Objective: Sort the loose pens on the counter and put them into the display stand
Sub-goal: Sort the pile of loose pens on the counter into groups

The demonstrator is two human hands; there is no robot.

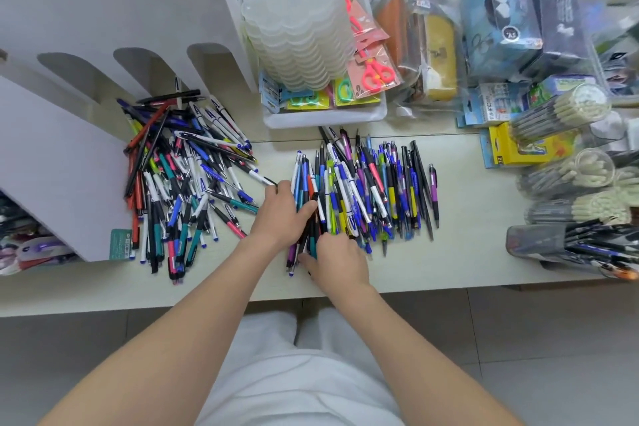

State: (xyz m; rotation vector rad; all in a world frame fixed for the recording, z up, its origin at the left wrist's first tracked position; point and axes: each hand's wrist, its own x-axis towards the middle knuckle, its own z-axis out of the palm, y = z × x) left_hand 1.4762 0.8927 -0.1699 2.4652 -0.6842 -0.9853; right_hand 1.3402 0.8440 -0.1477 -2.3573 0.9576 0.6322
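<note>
The loose ballpoint pens, thin plastic barrels in blue, white, black, teal and yellow, lie in two lots on the pale counter [466, 239]. A jumbled heap of pens [186, 180] sits against the foot of the white display stand [145, 21] with arched slots, and a combed row of pens [366, 190] lies roughly parallel in front of the person. At the left edge of that row the left hand [281, 214] has its grip closed, fingers curled over a bundle of pens [306, 230], mostly dark ones. The right hand [340, 261] sits at the near ends of the same bundle, thumb reaching across the tips. Its fingers are buried among the barrels, so I cannot tell whether its grip is closed on anything. Each pen looks light and stiff, but the smooth round barrels will likely roll and slide past one another, so a loose handful would probably fan out or shed pens from the middle. The bundle seems best held around mid-barrel, squeezed from both sides, with the other hand squaring the ends. The rubbery sleeves near the tips should give more friction than the glossy upper barrels. The stand's slots look narrow, so small, aligned handfuls would probably go in cleanest.
</note>
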